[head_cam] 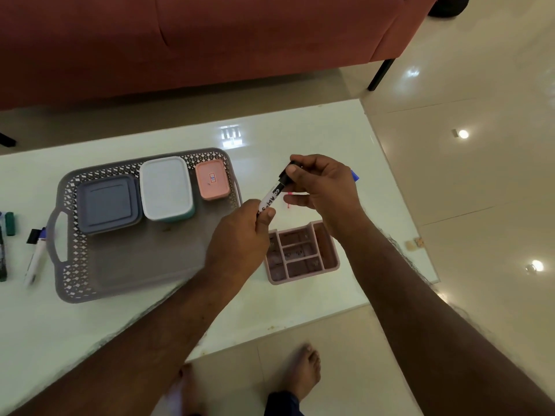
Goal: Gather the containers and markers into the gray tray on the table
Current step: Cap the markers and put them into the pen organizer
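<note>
Both hands hold one black-capped white marker point(272, 195) above the table, right of the gray tray point(135, 265). My left hand point(240, 235) grips its lower barrel; my right hand point(318, 187) pinches the black cap, and a blue marker tip point(355, 176) pokes out behind that hand. Three lidded containers sit in the tray's far half: a gray-blue one point(108, 202), a white one with a teal base point(165, 187) and a small pink one point(212, 180). More markers point(36, 253) lie on the table left of the tray.
A pink divided organizer point(301, 253) sits on the white table point(300, 139) just right of the tray, under my arms. A red sofa point(210, 40) stands beyond the table. Tiled floor lies to the right, and my bare feet show below the table's near edge.
</note>
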`<action>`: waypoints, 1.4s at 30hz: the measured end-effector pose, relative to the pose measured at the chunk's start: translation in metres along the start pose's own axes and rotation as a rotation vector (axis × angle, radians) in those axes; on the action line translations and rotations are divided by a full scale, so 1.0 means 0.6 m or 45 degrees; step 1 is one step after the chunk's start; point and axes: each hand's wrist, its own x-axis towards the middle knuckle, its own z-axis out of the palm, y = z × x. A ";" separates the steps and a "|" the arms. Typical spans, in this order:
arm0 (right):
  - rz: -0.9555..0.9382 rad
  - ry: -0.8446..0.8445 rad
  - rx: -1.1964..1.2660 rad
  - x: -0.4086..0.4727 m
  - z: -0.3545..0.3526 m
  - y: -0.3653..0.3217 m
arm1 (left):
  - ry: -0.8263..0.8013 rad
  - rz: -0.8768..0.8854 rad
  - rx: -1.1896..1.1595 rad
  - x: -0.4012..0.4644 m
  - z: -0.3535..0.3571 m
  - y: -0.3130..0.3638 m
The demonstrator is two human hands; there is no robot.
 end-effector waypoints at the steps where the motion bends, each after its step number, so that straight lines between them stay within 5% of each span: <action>1: 0.003 0.018 -0.002 0.000 0.000 0.001 | -0.001 0.005 -0.004 0.002 0.000 0.000; 10: -0.016 0.180 0.111 -0.031 -0.023 0.019 | -0.006 0.195 0.150 -0.004 0.007 0.012; 16: -0.250 0.176 -0.097 -0.043 -0.062 -0.015 | -0.046 0.339 0.125 0.018 0.003 0.031; 20: -0.365 0.331 -0.482 -0.058 -0.104 -0.007 | -0.096 0.342 0.316 0.011 0.006 0.012; 26: -0.381 0.279 -0.824 -0.086 -0.120 0.040 | -0.274 0.341 0.568 -0.029 0.032 -0.031; 42: -0.429 0.359 -0.957 -0.075 -0.101 0.058 | -0.329 0.347 0.674 -0.042 0.071 -0.049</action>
